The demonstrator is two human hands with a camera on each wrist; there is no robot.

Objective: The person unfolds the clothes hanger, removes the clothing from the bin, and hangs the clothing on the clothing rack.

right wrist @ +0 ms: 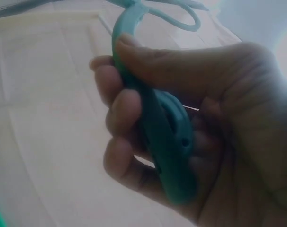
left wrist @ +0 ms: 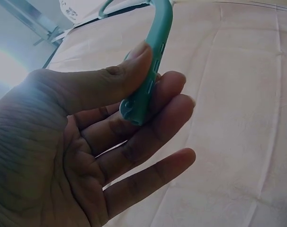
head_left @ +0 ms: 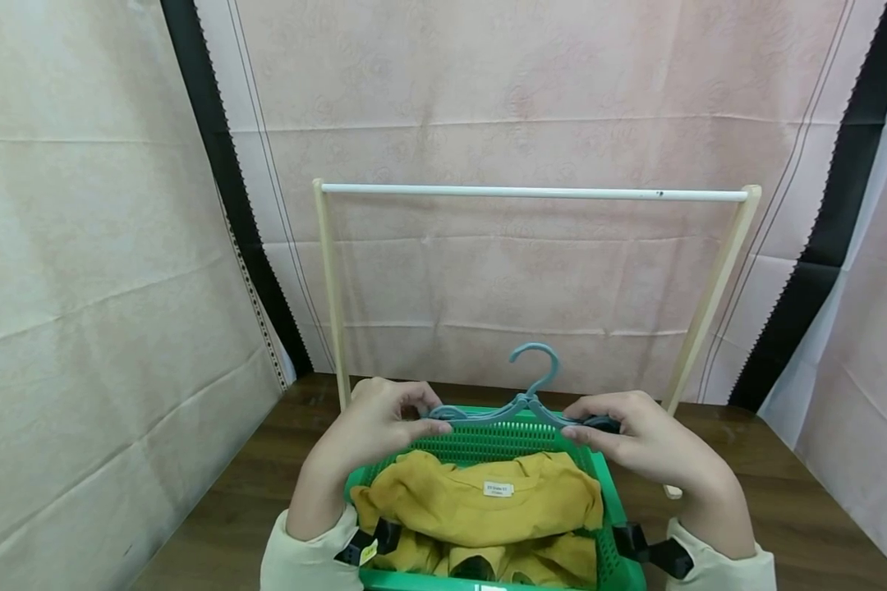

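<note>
Blue-green hanger (head_left: pixel 521 401), hook (head_left: pixel 556 363) at 12 o'clock | we pinch it: left hand (head_left: pixel 383 419) 9, right hand (head_left: pixel 641 431) 3 | blurred right end (right wrist: pixel 174 175) perhaps slotted

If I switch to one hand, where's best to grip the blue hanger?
Probably the neck below its hook, from the near side: the blue hanger is hook-up, and its neck is uncovered between the left hand and right hand.

No text can be read with confidence. A white label (head_left: pixel 498 489) on the yellow garment (head_left: pixel 532 513) inside the green basket (head_left: pixel 615 497) carries small dark print, seemingly two lines, too blurred to make out. A white patch (head_left: pixel 490 587) at the basket's near edge is cut off, with nothing legible.
</note>
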